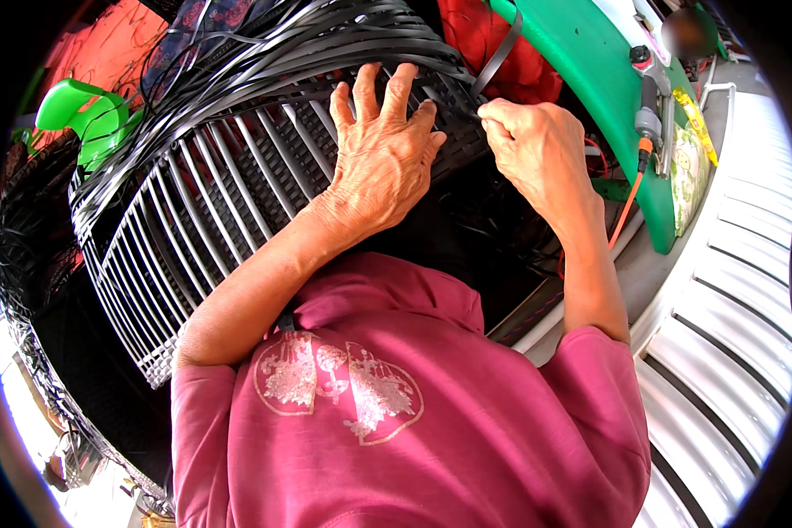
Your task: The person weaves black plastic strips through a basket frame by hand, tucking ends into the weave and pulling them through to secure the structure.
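In front of me stands a black wickerwork piece [264,167] with grey-black ribs and a band of dark weaving along its upper part. My left hand [383,150] rests on this weaving, fingers spread apart. Close to its right, my right hand [537,150] is closed in a pinch at the work's right end, on what looks like a black plastic strip; its fingers partly hide it. Many long loose black strips [326,57] sweep across the top of the piece. One flat strip [500,55] rises just beyond my right hand.
A green plastic panel [581,66] curves at the right, with a grey power tool [649,97] on an orange cord. Beside it are a yellow tool [695,125] and a patterned pouch [688,176]. A white slatted bench [730,308] fills the right side. A bright green plastic piece [88,114] stands left.
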Motion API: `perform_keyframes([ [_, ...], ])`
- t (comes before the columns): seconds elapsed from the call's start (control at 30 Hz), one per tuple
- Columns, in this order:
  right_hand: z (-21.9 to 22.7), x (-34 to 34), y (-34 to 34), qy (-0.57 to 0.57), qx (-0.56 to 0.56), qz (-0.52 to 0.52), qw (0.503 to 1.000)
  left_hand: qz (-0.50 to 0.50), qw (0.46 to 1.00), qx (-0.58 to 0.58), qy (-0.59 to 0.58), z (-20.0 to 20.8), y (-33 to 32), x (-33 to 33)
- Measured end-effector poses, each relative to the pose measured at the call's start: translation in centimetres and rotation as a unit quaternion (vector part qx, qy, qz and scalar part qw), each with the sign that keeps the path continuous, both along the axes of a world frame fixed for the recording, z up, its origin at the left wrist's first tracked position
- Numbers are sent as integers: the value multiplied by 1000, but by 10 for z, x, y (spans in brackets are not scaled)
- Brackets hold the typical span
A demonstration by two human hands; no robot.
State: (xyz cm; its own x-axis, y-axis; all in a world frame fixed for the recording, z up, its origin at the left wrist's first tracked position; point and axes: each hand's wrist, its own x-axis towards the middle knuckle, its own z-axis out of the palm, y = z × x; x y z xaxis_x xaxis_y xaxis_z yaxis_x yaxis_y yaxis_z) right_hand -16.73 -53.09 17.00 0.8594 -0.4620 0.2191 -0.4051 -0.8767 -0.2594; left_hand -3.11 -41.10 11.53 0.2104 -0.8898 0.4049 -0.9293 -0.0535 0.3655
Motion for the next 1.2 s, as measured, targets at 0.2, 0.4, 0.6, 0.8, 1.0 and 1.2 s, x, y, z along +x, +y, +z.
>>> perform_keyframes([
  [0.2, -13, 18, -16, 41, 36, 47, 997, 15, 998, 65, -6, -5, -14, 5],
  [0.4, -25, 14, -18, 12, 28, 36, 999, 57, 974, 34, 219, -14, -32, 12],
  [0.6, 9, 2, -6, -130, -111, 64, 983, 44, 820, 22, 571, 1, -9, 25],
  [0.8, -26, 20, 16, -161, 491, 56, 854, -26, 819, -3, 574, 28, 19, 32],
  [1.0, -8, 29, 17, -101, 366, -19, 925, 8, 987, -43, 157, -3, 39, 42],
  [1.2, -27, 48, 18, 18, 53, 146, 988, -17, 999, 41, 25, -16, 26, 34],
])
